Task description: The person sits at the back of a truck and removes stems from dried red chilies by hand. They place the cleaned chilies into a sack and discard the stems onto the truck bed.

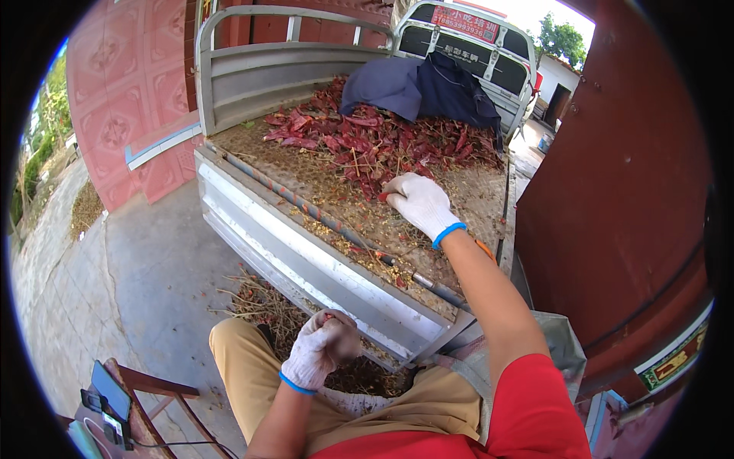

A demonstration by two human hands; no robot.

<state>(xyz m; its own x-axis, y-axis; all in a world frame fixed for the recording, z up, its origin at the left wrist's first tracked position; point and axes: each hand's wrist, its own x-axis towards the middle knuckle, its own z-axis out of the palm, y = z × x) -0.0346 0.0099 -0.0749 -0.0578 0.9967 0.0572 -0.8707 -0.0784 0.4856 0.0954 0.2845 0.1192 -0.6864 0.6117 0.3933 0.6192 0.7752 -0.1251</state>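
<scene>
A heap of dried red chili peppers [367,137] lies on the bed of a small cargo truck. At the heap's near edge, my right hand [421,201] in a white knit glove with a blue cuff reaches over the bed. Its fingertips touch a small red piece, which looks like a chili. My left hand [324,347], also gloved, is curled above my lap, with a bit of red showing at its fingers; its palm side is blurred. Stems and pale seeds [321,229] are scattered over the bed. Dark blue cloth [453,86] covers the back of the heap.
The lowered metal tailgate [309,264] slopes between my hands. Dry stems [264,304] are piled on the ground below it. A wooden stool [137,396] carrying a phone [110,390] and a cable stands at lower left. A dark red metal door [608,189] rises at right.
</scene>
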